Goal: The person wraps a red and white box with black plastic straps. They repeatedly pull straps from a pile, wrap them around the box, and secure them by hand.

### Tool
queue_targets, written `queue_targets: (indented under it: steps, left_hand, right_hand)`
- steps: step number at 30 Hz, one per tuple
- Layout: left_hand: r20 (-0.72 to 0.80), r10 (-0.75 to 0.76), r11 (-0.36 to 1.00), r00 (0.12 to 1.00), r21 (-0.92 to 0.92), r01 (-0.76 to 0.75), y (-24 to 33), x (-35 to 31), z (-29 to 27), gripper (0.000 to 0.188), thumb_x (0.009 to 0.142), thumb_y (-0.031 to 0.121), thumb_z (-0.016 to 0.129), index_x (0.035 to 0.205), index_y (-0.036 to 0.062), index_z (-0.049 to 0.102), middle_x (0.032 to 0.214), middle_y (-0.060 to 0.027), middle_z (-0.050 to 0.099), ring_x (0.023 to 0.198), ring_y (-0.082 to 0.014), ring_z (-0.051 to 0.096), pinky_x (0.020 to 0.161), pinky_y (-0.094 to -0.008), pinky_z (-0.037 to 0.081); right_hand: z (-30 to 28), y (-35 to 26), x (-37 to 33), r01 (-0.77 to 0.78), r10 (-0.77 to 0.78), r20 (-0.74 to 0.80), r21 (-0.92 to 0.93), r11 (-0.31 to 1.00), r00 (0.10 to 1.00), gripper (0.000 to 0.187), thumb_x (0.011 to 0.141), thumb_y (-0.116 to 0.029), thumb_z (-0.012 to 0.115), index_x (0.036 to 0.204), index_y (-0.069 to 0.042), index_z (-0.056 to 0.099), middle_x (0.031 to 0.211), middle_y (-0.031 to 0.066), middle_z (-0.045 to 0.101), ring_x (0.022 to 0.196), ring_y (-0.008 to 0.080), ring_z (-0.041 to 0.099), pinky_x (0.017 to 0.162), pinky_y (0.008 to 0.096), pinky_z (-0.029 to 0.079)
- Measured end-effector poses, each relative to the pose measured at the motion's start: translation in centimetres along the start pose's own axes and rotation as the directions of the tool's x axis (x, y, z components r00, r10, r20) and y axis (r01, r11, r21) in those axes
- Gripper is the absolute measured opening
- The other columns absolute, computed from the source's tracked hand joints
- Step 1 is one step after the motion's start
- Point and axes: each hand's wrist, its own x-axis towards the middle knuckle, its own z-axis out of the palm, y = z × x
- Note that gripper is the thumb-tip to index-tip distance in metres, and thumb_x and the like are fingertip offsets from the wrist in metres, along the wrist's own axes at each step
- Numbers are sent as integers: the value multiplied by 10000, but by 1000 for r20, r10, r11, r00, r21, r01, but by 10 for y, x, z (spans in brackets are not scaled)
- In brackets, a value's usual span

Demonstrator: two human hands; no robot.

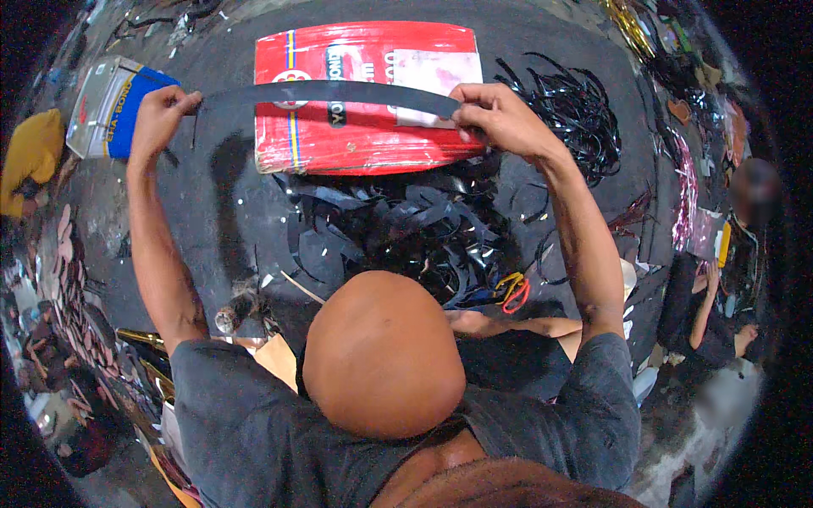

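A long dark strip (360, 91) is stretched across in front of me, above a red cardboard box (364, 152). Its left end is pinched between thumb and fingers of my left hand (161, 114). My right hand (504, 120) grips the other end, at the box's right edge. The strip bows slightly upward in the middle. Below the box lies a tangled heap of black strips (423, 229), and a second heap of shiny black strips (580, 118) spreads to the right of my right hand.
A blue and white tin (106, 106) stands beside my left hand, with yellow material (34, 157) farther left. Yellow and red loops (513, 292) lie by the near heap. Several flat pinkish pieces (76, 288) are scattered at left. Another person's arm (703, 313) shows at right.
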Motion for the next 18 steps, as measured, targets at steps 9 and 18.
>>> queue_targets:
  steps: [9, 18]
  left_hand:
    - [-204, 487, 838, 849, -166, -521, 148, -1, 184, 427, 858, 187, 734, 1268, 91, 657, 1356, -149, 608, 1233, -347, 586, 1074, -428, 455]
    - [-227, 407, 877, 885, -173, -448, 140, 0, 194, 353, 841, 110, 726, 1188, 66, 682, 1212, -134, 661, 1153, -326, 631, 999, -411, 506]
  right_hand:
    - [15, 49, 41, 45, -88, -70, -467, 883, 994, 332, 907, -330, 648, 908, -16, 754, 799, 119, 740, 727, 179, 686, 695, 361, 537]
    - [65, 23, 42, 147, -387, -357, -546, 825, 850, 265, 912, -268, 681, 1038, -48, 758, 988, 177, 674, 922, 363, 675, 846, 453, 534]
